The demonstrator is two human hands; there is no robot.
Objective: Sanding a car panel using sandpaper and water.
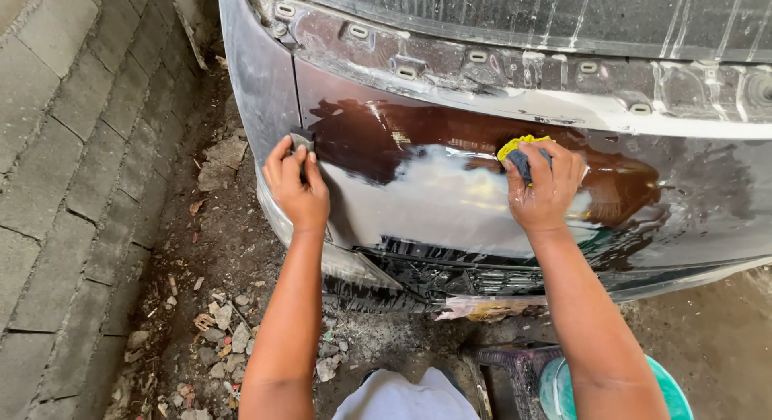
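Note:
A wet, dark grey car bumper panel point(691, 203) fills the upper right, with a dull whitish sanded patch point(434, 199) in its middle. My right hand point(547, 187) presses a yellow and dark sanding sponge point(519, 150) against the panel at the patch's right edge. My left hand point(296, 187) rests on the bumper's left corner, fingers closed on a small grey sanding block point(301, 137) at the panel seam. A black lower grille point(450, 279) runs beneath the panel.
Grey paving bricks point(72, 146) lie at left. Dirt and stone rubble point(221, 339) cover the ground below the bumper. A teal bucket point(671, 392) and a dark plastic stool point(515, 368) stand by my right forearm. Water streaks run down the upper bodywork point(563, 18).

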